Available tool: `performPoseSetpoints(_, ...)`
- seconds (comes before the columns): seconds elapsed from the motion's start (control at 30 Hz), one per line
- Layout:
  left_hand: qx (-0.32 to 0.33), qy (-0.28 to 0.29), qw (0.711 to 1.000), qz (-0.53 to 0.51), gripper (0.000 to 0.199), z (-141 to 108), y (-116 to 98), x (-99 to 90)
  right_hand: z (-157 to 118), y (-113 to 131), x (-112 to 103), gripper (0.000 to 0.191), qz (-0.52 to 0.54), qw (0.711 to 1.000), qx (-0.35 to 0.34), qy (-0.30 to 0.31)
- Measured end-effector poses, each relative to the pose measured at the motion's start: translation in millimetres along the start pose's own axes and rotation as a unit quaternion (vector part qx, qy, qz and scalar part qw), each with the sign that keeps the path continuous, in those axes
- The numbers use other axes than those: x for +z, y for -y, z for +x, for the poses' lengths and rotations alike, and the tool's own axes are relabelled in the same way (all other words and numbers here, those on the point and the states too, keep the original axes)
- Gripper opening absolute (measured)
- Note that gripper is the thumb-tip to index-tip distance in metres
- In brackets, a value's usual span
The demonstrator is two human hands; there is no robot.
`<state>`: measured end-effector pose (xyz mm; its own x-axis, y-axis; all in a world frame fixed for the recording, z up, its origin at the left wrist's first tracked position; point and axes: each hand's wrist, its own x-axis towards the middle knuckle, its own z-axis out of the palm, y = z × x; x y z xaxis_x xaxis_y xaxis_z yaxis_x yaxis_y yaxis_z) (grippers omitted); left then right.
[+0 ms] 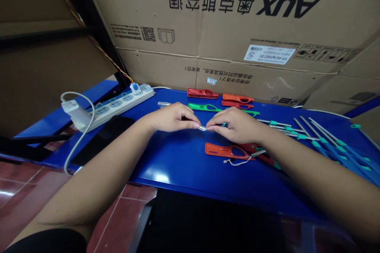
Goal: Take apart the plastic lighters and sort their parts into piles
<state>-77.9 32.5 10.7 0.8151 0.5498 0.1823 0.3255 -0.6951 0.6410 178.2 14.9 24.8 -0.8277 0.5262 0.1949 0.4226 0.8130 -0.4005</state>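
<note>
brown cardboard with upside-down black print [204, 35] stands behind the glossy blue tabletop [166, 162] that i watch remotely through the head camera. above its middle, the left hand [173, 118] pinches a small, shiny, silvery piece [202, 128] between thumb and finger; the right hand [234, 125] has its thumb and fingertip pressed together at the piece's other end, though i cannot tell exactly what they grip. my worry is that a slight slip of either pinch could drop it, and the slick surface might let it roll beside the orange plastic half-shell with an oval hole [224, 151] or the thin white wires [238, 164]. tugging too hard might also bend that narrow end.
</note>
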Motion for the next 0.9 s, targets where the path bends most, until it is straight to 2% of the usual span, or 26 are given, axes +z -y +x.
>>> performPoseSetpoints(0.1,0.014,0.002,1.000,0.013,0.020,1.8,-5.1,1.8,-1.9,-0.7,1.3,0.022,-0.019,1.000,-0.017,0.004)
performPoseSetpoints(0.2,0.028,0.002,0.999,0.035,0.024,2.6,-9.8,4.9,-4.0,0.6,4.0,0.022,-0.040,0.997,-0.054,-0.028)
performPoseSetpoints(0.3,0.058,-0.022,0.996,0.070,0.018,3.0,-17.7,8.6,-5.7,5.2,9.5,0.021,-0.049,0.994,-0.070,-0.060)
performPoseSetpoints(0.4,0.059,-0.055,0.992,0.101,0.015,1.8,-27.0,11.3,-5.2,6.5,14.3,0.020,-0.067,0.992,-0.073,-0.074)
performPoseSetpoints(0.5,0.049,-0.011,0.994,0.101,0.016,-4.5,-26.9,10.5,1.7,-5.2,8.9,0.021,-0.099,0.981,-0.040,-0.161)
performPoseSetpoints(0.57,0.028,0.012,0.993,0.112,0.017,-12.5,-16.7,5.0,13.3,-19.2,0.0,0.021,-0.112,0.970,0.003,-0.214)
performPoseSetpoints(0.6,0.004,0.000,0.992,0.128,0.017,-17.4,-8.8,0.4,21.6,-26.4,-4.0,0.021,-0.116,0.971,0.017,-0.209)
performPoseSetpoints(0.63,-0.019,-0.019,0.989,0.146,0.019,-22.6,0.2,-5.0,31.4,-33.1,-6.2,0.021,-0.119,0.976,0.019,-0.179)
performPoseSetpoints(0.73,-0.113,-0.057,0.970,0.205,0.019,-36.7,24.1,-20.7,65.8,-46.3,4.4,0.022,-0.142,0.988,0.000,-0.054)
performPoseSetpoints(0.8,-0.148,-0.044,0.965,0.214,0.021,-42.0,31.1,-24.2,87.6,-49.4,23.8,0.020,-0.151,0.988,-0.003,0.005)
performPoseSetpoints(0.9,-0.186,0.003,0.962,0.201,0.021,-43.7,30.4,-18.2,110.2,-49.3,51.1,0.019,-0.150,0.989,0.007,0.016)
